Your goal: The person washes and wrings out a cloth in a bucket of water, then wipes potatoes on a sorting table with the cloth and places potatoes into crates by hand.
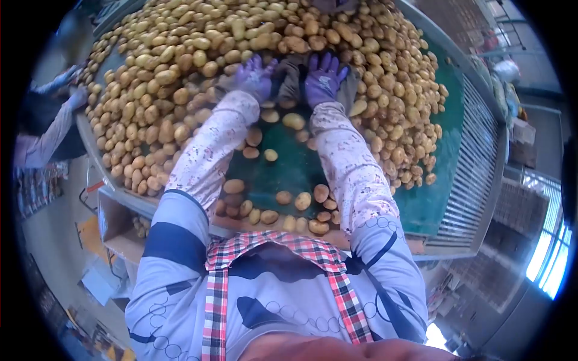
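Observation:
Potatoes (174, 78) lie heaped over a green sorting surface (274, 171). My left hand (255, 78), in a purple glove, reaches into the middle of the heap with its fingers spread. Beside it, my right hand (323, 79), gloved the same way, also has its fingers apart. Both palms rest on a crumpled dark grey-brown cloth (290, 78) lying against the potatoes; its edges are partly hidden by the gloves. Several loose potatoes (293, 121) sit between my forearms, and more (303, 201) lie near the front edge.
A slatted metal grate (469, 162) borders the surface on the right. At the left edge stands another person, whose gloved hand (77, 98) is by the heap. A cardboard box (117, 219) is below the left front edge. Dark sleeves (334, 5) show at the far side.

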The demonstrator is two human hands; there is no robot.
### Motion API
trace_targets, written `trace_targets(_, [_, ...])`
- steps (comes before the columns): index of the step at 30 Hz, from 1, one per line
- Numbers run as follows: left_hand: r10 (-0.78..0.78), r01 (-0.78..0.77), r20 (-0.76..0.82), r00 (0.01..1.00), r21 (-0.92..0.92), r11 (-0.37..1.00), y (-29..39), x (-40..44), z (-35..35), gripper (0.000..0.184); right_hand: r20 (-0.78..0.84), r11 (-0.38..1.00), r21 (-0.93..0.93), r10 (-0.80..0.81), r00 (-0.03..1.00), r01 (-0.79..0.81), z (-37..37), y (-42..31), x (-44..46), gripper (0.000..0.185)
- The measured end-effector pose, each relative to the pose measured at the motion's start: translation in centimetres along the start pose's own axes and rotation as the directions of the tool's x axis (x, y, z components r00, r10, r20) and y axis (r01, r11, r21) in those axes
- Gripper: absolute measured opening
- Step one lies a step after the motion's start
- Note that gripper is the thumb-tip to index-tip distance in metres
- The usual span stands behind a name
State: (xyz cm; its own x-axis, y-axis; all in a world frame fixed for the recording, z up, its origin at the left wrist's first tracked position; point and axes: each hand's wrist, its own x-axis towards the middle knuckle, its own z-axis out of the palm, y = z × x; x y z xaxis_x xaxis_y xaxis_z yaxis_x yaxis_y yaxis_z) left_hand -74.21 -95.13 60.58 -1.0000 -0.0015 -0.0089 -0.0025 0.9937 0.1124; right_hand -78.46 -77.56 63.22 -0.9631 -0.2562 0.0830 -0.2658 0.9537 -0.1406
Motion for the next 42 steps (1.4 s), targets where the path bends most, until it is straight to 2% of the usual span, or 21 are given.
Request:
trace_targets(2, [0.038, -0.038, -0.04, 0.998, 0.007, 0.999, 0.2, -2.9, 0.5, 0.049, -0.056, 0.997, 0.077, -0.002, 0.998, 0.007, 0.0, -0.2, -1.8, 0.049])
trace_targets(6, [0.127, -0.148, -0.117, 0.985, -0.195, 0.97, 1.2, -12.1, -2.9, 0.062, -0.155, 0.978, -0.158, -0.159, 0.975, 0.135, 2.6, 0.4, -8.6, 0.048])
trace_targets(10, [0.108, -0.146, -0.135, 0.985, -0.321, 0.936, 1.5, -20.1, -4.1, 0.057, -0.037, 0.992, -0.023, -0.128, 0.991, 0.127, 0.1, -1.9, -16.3, 0.045])
trace_targets(14, [0.177, -0.227, -0.176, 0.968, -0.324, 0.918, 0.1, -27.1, -4.2, 0.046, -0.098, 0.95, 0.049, -0.301, 0.949, 0.307, -1.2, -2.8, -23.9, 0.03])
trace_targets(16, [0.177, -0.216, -0.137, 0.975, -0.378, 0.9, -0.3, -28.2, -5.0, 0.043, -0.044, 0.94, 0.179, -0.286, 0.957, 0.289, -1.5, -2.5, -25.8, 0.028])
trace_targets(18, [0.171, -0.156, -0.018, 0.985, -0.513, 0.844, -0.5, -28.6, -7.1, 0.039, -0.161, 0.901, 0.357, -0.2, 0.967, 0.246, -1.2, -1.3, -26.3, 0.018])
trace_targets(19, [0.126, -0.148, -0.079, 0.989, -0.522, 0.84, -0.2, -28.8, -7.7, 0.036, -0.149, 0.847, 0.484, -0.166, 0.975, 0.218, -2.7, -0.8, -26.5, 0.017])
trace_targets(20, [0.098, -0.121, -0.071, 0.993, -0.584, 0.802, 0.2, -28.8, -9.0, 0.035, -0.134, 0.777, 0.601, -0.134, 0.982, 0.188, -3.7, -0.1, -26.6, 0.017])
trace_targets(21, [0.069, -0.091, -0.06, 0.996, -0.645, 0.759, 0.8, -28.7, -10.4, 0.035, -0.029, 0.557, 0.83, 0.033, 0.999, 0.006, -3.1, 0.9, -26.9, 0.013])
trace_targets(22, [0.039, -0.058, -0.043, 0.998, -0.704, 0.708, 1.4, -28.7, -10.9, 0.035, 0.029, 0.475, 0.877, 0.107, 0.994, -0.077, -9.7, -1.7, -27.2, 0.011])
trace_targets(24, [0.079, -0.179, -0.17, 0.982, -0.727, 0.663, 2.7, -29.0, -10.2, 0.046, -0.143, 0.537, 0.844, 0.203, 0.969, 0.012, -12.6, -0.9, -28.0, 0.005])
trace_targets(26, [0.157, -0.318, -0.285, 0.946, -0.707, 0.632, 4.5, -29.7, -12.5, 0.058, -0.363, 0.648, 0.738, 0.149, 0.92, 0.186, -16.8, -0.4, -29.0, 0.008])
trace_targets(30, [0.342, -0.372, -0.159, 0.926, -0.53, 0.762, 5.5, -30.9, -13.2, 0.055, -0.567, 0.802, 0.539, 0.119, 0.815, 0.259, -19.5, -0.3, -31.2, 0.03])
trace_targets(32, [0.217, -0.178, 0.051, 0.975, -0.412, 0.894, 4.3, -30.0, -10.5, 0.058, -0.345, 0.99, 0.138, 0.058, 0.937, -0.01, -17.2, -0.7, -31.1, 0.049])
trace_targets(33, [0.155, -0.141, 0.007, 0.988, -0.362, 0.921, 3.5, -29.9, -9.1, 0.058, -0.178, 0.999, -0.016, 0.026, 0.984, -0.029, -9.2, 3.4, -32.8, 0.057])
trace_targets(34, [0.098, -0.107, -0.044, 0.994, -0.311, 0.944, 2.7, -29.9, -7.6, 0.059, -0.1, 0.998, 0.008, 0.055, 0.993, -0.054, -5.7, 3.3, -33.4, 0.051])
trace_targets(35, [0.162, -0.159, 0.024, 0.986, -0.106, 0.982, 2.7, -30.1, -5.3, 0.058, -0.022, 0.996, 0.028, 0.084, 0.996, -0.083, -2.1, 3.3, -33.9, 0.046])
trace_targets(36, [0.206, -0.216, 0.101, 0.973, 0.097, 0.972, 2.8, -30.2, -3.5, 0.058, 0.126, 0.952, -0.296, 0.12, 0.985, -0.078, -2.9, 1.4, -33.2, 0.046])
trace_targets(37, [0.229, -0.213, 0.197, 0.953, -0.098, 0.972, 3.6, -29.5, -4.2, 0.053, 0.128, 0.964, -0.259, 0.09, 0.988, -0.054, -3.6, 1.0, -31.5, 0.046])
trace_targets(41, [0.325, -0.303, 0.316, 0.891, -0.116, 0.946, 4.4, -25.2, -4.0, 0.047, 0.122, 0.987, -0.152, 0.072, 0.99, -0.053, -2.2, 0.3, -22.6, 0.046])
trace_targets(42, [0.327, -0.317, 0.22, 0.919, -0.08, 0.945, 4.1, -24.1, -3.2, 0.047, 0.114, 0.988, -0.137, 0.083, 0.99, -0.067, -1.4, 0.1, -20.2, 0.045])
